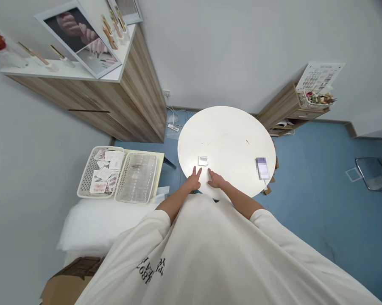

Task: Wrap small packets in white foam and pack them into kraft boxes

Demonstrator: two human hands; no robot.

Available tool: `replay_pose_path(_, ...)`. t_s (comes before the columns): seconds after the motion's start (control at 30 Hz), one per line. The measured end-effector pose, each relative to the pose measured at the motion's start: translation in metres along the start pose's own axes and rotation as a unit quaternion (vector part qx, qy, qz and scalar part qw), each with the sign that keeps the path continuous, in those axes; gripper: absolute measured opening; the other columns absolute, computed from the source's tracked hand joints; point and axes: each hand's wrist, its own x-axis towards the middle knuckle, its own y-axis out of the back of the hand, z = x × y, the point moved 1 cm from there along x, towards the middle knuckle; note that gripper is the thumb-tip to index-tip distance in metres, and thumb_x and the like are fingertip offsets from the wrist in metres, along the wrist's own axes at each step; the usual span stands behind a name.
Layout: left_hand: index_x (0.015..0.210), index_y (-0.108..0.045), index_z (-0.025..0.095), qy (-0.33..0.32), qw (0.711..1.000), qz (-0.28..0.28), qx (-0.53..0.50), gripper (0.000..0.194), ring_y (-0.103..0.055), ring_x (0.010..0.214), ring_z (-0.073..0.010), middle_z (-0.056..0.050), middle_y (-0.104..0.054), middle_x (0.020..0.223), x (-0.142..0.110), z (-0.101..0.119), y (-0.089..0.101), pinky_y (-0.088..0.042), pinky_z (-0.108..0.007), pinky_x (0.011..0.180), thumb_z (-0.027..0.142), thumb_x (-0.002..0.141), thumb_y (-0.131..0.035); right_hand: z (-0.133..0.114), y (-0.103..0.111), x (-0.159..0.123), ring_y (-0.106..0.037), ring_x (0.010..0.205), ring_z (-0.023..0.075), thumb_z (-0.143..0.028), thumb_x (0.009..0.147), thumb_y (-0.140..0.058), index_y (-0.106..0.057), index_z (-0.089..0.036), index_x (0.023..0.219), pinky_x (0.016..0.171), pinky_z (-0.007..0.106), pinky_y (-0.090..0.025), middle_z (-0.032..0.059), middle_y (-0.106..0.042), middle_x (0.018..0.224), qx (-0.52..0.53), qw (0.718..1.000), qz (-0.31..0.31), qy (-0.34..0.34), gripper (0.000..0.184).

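Observation:
A small clear flat box [202, 161] with pale, silvery contents lies near the front of the round white table [224, 127]. What is inside it is too small to make out. Just in front of its left edge is my left hand [193, 181], with two fingers stretched forward and apart. My right hand [215, 179] is by the box's right front corner, index finger extended toward it. Both hands rest at or just above the tabletop, and nothing shows in either of them.
A phone-like purple item [262, 168] with a cable lies at the table's right. To the left, a white basket [84, 178] of printed cards stands beside a basket of clear boxes [136, 178]. A wooden cabinet [146, 84] and a low shelf unit [280, 106] stand behind.

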Motion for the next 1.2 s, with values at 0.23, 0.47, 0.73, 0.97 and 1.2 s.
replay_pose_path(0.23, 0.164, 0.003, 0.024, 0.035, 0.999, 0.040, 0.001, 0.100, -0.050, 0.138, -0.0351, -0.017, 0.013, 0.170, -0.021, 0.031, -0.049, -0.050, -0.037, 0.097, 0.020, 0.085, -0.059, 0.032, -0.028, -0.042, -0.035, 0.149, 0.0310, -0.034, 0.093, -0.058, -0.004, -0.017, 0.165, 0.115, 0.040, -0.035, 0.0141, -0.019, 0.169, -0.009, 0.999, -0.010, 0.030, 0.092)
replay_pose_path(0.47, 0.165, -0.003, 0.025, 0.060, 0.997, 0.043, -0.016, 0.091, -0.059, 0.128, -0.0347, -0.015, 0.009, 0.171, -0.058, 0.065, -0.111, -0.051, -0.040, 0.095, 0.027, 0.089, -0.054, 0.078, -0.064, -0.070, -0.026, 0.153, 0.0285, -0.031, 0.095, -0.056, -0.011, -0.017, 0.165, 0.119, 0.038, -0.031, 0.0131, -0.018, 0.169, -0.036, 0.997, 0.007, 0.066, 0.084)
replay_pose_path(0.73, 0.164, -0.014, 0.022, 0.123, 0.987, 0.102, -0.029, 0.078, -0.055, 0.133, -0.0367, -0.015, 0.000, 0.171, -0.116, 0.067, -0.144, -0.048, -0.043, 0.099, 0.029, 0.093, -0.047, 0.078, -0.095, -0.087, -0.040, 0.144, 0.0346, -0.032, 0.098, -0.049, -0.032, -0.015, 0.159, 0.110, 0.043, -0.040, 0.0182, -0.031, 0.163, -0.074, 0.991, 0.036, 0.110, 0.065)
replay_pose_path(0.97, 0.163, -0.019, 0.019, 0.163, 0.976, 0.141, -0.017, 0.070, -0.052, 0.136, -0.0367, -0.014, -0.001, 0.171, -0.168, 0.037, -0.142, -0.045, -0.044, 0.104, 0.028, 0.097, -0.040, 0.032, -0.111, -0.093, -0.041, 0.142, 0.0345, -0.032, 0.097, -0.050, -0.037, -0.017, 0.157, 0.111, 0.043, -0.040, 0.0171, -0.032, 0.162, -0.101, 0.980, 0.046, 0.166, 0.063)
replay_pose_path(1.2, 0.159, -0.027, 0.014, 0.205, 0.957, 0.203, -0.021, 0.068, -0.033, 0.150, -0.0319, -0.016, -0.012, 0.170, -0.229, -0.031, -0.149, -0.034, -0.042, 0.116, 0.026, 0.095, -0.045, -0.055, -0.144, -0.092, -0.039, 0.144, 0.0336, -0.034, 0.100, -0.045, -0.035, -0.014, 0.158, 0.113, 0.040, -0.038, 0.0172, -0.032, 0.162, -0.111, 0.972, 0.014, 0.206, 0.061)
